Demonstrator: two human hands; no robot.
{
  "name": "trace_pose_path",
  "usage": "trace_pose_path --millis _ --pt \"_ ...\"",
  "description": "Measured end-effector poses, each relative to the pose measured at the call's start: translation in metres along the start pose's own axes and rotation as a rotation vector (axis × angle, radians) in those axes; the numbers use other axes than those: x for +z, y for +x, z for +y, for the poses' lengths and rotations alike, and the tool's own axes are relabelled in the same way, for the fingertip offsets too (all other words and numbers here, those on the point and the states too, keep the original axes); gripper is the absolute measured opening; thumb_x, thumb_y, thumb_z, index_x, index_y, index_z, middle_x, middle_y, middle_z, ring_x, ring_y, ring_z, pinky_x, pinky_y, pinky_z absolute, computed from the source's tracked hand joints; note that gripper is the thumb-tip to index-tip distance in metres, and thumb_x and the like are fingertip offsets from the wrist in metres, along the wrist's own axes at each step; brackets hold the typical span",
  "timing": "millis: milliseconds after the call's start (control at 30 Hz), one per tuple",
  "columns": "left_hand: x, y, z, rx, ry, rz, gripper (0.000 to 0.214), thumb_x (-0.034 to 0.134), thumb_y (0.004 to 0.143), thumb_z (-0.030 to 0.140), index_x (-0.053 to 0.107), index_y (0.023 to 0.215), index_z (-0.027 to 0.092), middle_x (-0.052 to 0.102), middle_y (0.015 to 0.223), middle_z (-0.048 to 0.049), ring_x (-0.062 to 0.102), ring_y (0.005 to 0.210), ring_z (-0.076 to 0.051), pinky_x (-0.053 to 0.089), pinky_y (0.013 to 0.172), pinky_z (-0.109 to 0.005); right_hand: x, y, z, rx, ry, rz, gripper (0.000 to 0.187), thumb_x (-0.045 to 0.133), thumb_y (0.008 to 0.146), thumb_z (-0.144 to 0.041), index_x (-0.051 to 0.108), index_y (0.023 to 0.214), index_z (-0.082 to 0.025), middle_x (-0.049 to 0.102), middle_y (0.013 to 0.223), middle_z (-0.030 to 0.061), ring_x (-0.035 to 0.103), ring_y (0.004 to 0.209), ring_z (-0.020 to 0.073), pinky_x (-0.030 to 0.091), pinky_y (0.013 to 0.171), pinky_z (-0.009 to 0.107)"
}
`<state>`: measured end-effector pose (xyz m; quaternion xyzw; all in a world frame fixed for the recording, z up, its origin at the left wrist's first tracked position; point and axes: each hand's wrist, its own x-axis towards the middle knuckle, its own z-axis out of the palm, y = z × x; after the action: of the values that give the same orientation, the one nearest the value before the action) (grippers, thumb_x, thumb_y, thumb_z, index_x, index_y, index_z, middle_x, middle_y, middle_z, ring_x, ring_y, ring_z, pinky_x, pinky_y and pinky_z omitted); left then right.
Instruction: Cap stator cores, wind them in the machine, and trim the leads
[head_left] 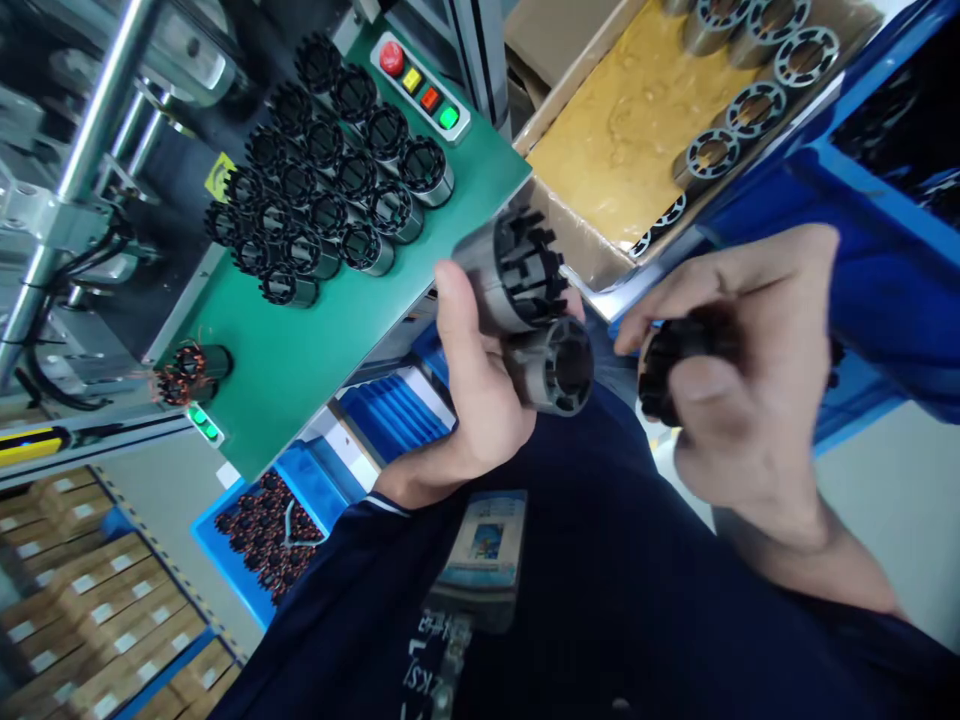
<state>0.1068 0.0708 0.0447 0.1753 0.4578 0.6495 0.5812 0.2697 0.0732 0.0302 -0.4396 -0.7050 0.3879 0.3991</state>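
Observation:
My left hand (474, 385) is closed around two grey metal stator cores. The upper core (504, 272) carries a black toothed plastic insert, and the lower core (556, 365) shows its open bore. My right hand (739, 390) is closed on a black plastic insert ring (670, 360), held just right of the lower core and apart from it. Both hands hover above my dark blue clothing, in front of the green work surface (315, 340).
Several black-capped stators (330, 170) stand in rows on the green surface beside a button panel (420, 85). One copper-wound stator (187, 372) lies at its left edge. A cardboard box (637, 130) holds bare cores. A blue bin (270, 525) holds wound stators.

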Motion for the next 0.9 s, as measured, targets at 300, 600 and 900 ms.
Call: trace_pose_path --millis 300,600,900 --pt "0.000 0.016 0.009 -0.236 -0.001 0.047 0.078 0.033 0.118 0.084 0.075 0.092 0.024 0.083 0.107 -0.0113 0.084 0.132 -0.035 0.075 0.096 -0.042 0.006 0.005 -0.003 -0.123 -0.079 -0.062 0.052 0.089 0.100 -0.040 0.071 0.148 -0.045 0.072 0.129 0.0061 0.067 0.123 0.0352 0.065 0.081 0.051" --pt "-0.006 0.022 0.006 -0.289 0.086 0.002 0.083 0.028 0.118 0.086 0.068 0.083 0.022 0.086 0.111 -0.0112 0.082 0.141 -0.042 0.078 0.098 -0.049 0.010 0.005 0.012 -0.077 0.208 -0.040 0.076 0.109 0.081 -0.029 0.085 0.151 -0.043 0.077 0.133 0.0080 0.076 0.091 0.0247 0.072 0.057 0.038" --pt "-0.002 0.027 0.016 -0.282 -0.029 0.065 0.093 0.008 0.124 0.060 0.079 0.085 0.014 0.083 0.091 -0.0041 0.083 0.138 -0.039 0.071 0.088 -0.050 0.006 0.003 0.017 -0.112 0.225 -0.094 0.082 0.097 0.085 -0.016 0.078 0.162 -0.041 0.078 0.155 0.0052 0.081 0.087 0.0211 0.080 0.065 0.034"
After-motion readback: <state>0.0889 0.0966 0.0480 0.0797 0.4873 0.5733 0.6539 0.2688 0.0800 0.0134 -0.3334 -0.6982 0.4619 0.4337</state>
